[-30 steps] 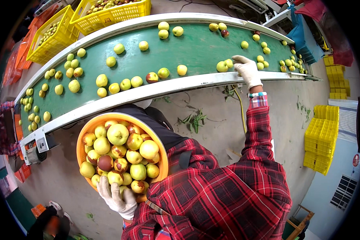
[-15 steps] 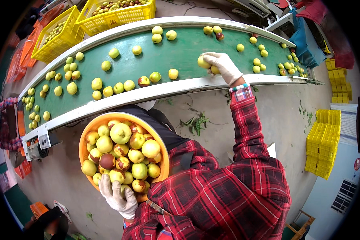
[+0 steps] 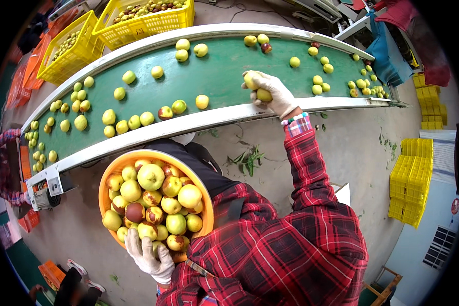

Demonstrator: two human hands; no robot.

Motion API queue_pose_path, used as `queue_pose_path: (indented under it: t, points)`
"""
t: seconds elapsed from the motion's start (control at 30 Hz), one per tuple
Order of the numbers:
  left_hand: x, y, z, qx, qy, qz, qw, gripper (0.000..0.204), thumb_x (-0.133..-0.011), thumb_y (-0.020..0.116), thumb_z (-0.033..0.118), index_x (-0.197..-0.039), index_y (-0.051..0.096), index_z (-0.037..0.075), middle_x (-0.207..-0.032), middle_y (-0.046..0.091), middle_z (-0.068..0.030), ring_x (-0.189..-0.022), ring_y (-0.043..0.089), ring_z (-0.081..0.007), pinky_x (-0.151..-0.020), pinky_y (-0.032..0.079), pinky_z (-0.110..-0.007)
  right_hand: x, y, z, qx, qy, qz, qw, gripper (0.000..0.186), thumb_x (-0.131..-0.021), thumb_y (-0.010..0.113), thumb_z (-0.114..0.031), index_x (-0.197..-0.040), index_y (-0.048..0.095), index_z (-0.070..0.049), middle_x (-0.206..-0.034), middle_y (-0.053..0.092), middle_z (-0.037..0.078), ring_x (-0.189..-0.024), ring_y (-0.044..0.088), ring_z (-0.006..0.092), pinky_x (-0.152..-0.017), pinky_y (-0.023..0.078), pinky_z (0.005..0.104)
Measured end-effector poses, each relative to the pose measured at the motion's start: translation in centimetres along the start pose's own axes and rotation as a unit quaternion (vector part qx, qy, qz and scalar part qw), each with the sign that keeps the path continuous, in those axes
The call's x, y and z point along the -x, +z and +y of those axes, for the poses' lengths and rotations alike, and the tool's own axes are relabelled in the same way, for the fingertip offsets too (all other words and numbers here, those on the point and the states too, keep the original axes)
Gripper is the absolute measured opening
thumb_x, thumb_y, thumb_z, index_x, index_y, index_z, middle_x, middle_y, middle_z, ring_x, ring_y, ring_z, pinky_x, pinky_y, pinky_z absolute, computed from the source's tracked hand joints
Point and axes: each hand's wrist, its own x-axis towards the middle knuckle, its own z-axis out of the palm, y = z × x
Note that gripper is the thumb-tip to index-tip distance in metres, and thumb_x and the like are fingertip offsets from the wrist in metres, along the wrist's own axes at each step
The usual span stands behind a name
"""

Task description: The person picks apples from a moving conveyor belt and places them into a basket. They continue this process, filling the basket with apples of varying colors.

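My right hand, in a white glove, is closed around two pale green jujubes above the near edge of a green conveyor belt. At my lap sits a round orange basket heaped with yellow-green and brown-red jujubes. My gloved left hand grips the basket's near rim, its fingers curled over onto the fruit; the thumb's hold is hidden. Loose jujubes are scattered along the belt, several of them lined up by the near rail.
Beyond the belt stand yellow crates of jujubes. A person in a plaid sleeve is at the belt's left end, above a motor. Green leaves litter the floor. Stacked yellow crates rise at the right.
The jujubes on the belt have shifted left. My right hand has moved left and slightly down, still holding its jujubes. My left hand stays at the basket.
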Motion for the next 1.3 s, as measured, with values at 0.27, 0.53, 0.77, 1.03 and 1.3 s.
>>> queue_pose_path:
  t: [0.27,0.53,0.77,1.03,1.3]
  points:
    - [0.4,0.9,1.0,-0.001,-0.006,0.004,1.000,0.049,-0.105,0.054,0.031,-0.150,0.048,0.015,-0.147,0.053,-0.0260,-0.134,0.051,-0.0501,-0.112,0.039,-0.064,-1.7,1.7,1.7,0.584,-0.167,0.099,0.788,0.047,-0.079,0.084,-0.038,-0.114,0.074,-0.008,-0.102,0.074,0.018,-0.097,0.071,0.0366,-0.088,0.056,0.0394]
    - [0.8,2.0,1.7,0.006,-0.012,0.011,1.000,0.051,-0.106,0.054,0.032,-0.153,0.046,0.016,-0.149,0.051,-0.0266,-0.136,0.050,-0.0494,-0.113,0.038,-0.063,-1.6,-1.4,1.5,0.408,-0.205,0.119,0.882,0.029,-0.089,0.077,-0.020,-0.111,0.076,-0.002,-0.103,0.077,0.015,-0.094,0.074,0.0214,-0.086,0.056,0.0321]
    - [0.5,2.7,1.9,0.014,0.000,0.012,1.000,0.049,-0.108,0.050,0.032,-0.153,0.046,0.016,-0.152,0.047,-0.0278,-0.138,0.048,-0.0492,-0.115,0.038,-0.062,0.7,-11.6,1.2,0.274,-0.212,0.315,0.884,0.019,-0.095,0.074,-0.012,-0.112,0.078,-0.005,-0.094,0.076,0.002,-0.072,0.067,0.0091,-0.066,0.054,0.0244]
    - [1.9,3.0,2.2,-0.005,-0.026,0.011,1.000,0.060,-0.095,0.063,0.010,-0.152,0.048,0.016,-0.152,0.049,-0.0270,-0.136,0.052,-0.0471,-0.115,0.041,-0.057,4.2,-32.1,-2.0,0.484,-0.086,0.604,0.627,0.038,-0.092,0.063,-0.024,-0.122,0.074,-0.005,-0.122,0.072,0.021,-0.117,0.069,0.0346,-0.102,0.052,0.0436]
    - [1.1,4.2,4.4,-0.012,-0.003,0.023,1.000,0.073,-0.086,0.070,0.003,-0.154,0.048,0.020,-0.152,0.050,-0.0253,-0.135,0.054,-0.0454,-0.113,0.043,-0.055,0.9,-42.4,-4.6,0.662,0.249,0.423,0.567,0.042,-0.097,0.058,-0.036,-0.120,0.075,-0.004,-0.129,0.070,0.021,-0.123,0.066,0.0369,-0.102,0.053,0.0450]
